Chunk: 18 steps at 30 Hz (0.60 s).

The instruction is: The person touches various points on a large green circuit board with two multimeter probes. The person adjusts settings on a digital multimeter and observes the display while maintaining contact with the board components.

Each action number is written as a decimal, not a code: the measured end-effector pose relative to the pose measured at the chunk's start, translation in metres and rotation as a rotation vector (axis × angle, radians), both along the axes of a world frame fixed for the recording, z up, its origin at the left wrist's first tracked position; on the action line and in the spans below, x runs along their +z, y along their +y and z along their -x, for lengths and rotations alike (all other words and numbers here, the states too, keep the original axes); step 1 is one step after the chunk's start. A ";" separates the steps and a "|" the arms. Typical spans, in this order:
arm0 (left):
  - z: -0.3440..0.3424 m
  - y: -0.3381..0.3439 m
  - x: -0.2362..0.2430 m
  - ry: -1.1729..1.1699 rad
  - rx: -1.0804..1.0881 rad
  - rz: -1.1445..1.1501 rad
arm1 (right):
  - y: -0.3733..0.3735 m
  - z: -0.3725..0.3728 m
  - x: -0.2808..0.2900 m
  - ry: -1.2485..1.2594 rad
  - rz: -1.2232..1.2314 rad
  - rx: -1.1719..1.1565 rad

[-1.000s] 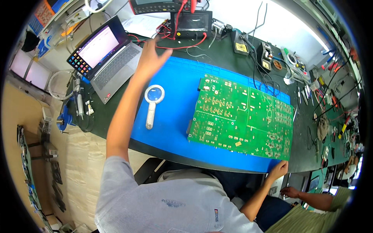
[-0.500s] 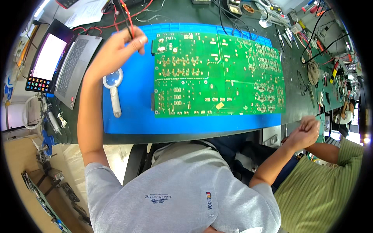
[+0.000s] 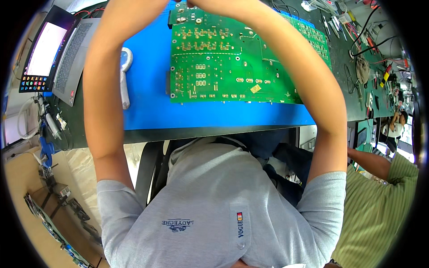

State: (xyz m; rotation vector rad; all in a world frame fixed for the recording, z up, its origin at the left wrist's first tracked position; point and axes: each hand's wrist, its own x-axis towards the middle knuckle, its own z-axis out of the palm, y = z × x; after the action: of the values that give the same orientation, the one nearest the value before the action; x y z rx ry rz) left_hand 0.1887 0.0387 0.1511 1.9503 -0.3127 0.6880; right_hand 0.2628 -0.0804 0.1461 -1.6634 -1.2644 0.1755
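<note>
Both forearms are seen raised over a large green circuit board (image 3: pixel 228 62), which lies flat on a blue mat (image 3: pixel 147 111) at about 12 o'clock in the view. The left forearm (image 3: pixel 100 89) runs up from 8 o'clock and the right forearm (image 3: pixel 308 76) from 4 o'clock, and they converge at the top edge of the picture above the board's far end. The hands themselves are cut off by the rim, so whether anything is gripped cannot be told. A white-framed magnifying glass (image 3: pixel 124 78) is laid on the mat at 10 o'clock, just beside the left forearm and apart from the board. An open laptop (image 3: pixel 53 49) is set further out at 10 o'clock. A second person in a green striped shirt (image 3: pixel 384 205) is seated at 4 o'clock.
</note>
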 end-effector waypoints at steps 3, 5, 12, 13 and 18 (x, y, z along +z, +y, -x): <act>0.013 0.042 -0.014 0.239 -0.052 -0.128 | -0.006 0.020 0.013 0.188 0.046 0.011; 0.019 0.050 -0.043 0.188 -0.172 -0.088 | -0.025 0.023 0.038 0.598 0.146 0.250; -0.002 0.099 -0.093 0.164 0.052 -0.342 | -0.063 0.011 0.070 0.642 -0.370 0.194; -0.008 0.107 -0.096 0.224 0.135 -0.289 | -0.065 0.001 0.068 0.691 -0.392 0.174; -0.004 0.143 -0.059 0.205 0.589 -0.185 | -0.072 -0.043 0.046 0.284 -0.052 -0.383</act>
State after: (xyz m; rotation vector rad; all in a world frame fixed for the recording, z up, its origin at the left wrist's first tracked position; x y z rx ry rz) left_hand 0.1932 0.1813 0.0920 2.2892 0.3539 0.8403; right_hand 0.3057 -0.1527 0.1925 -1.7323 -0.7197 0.1374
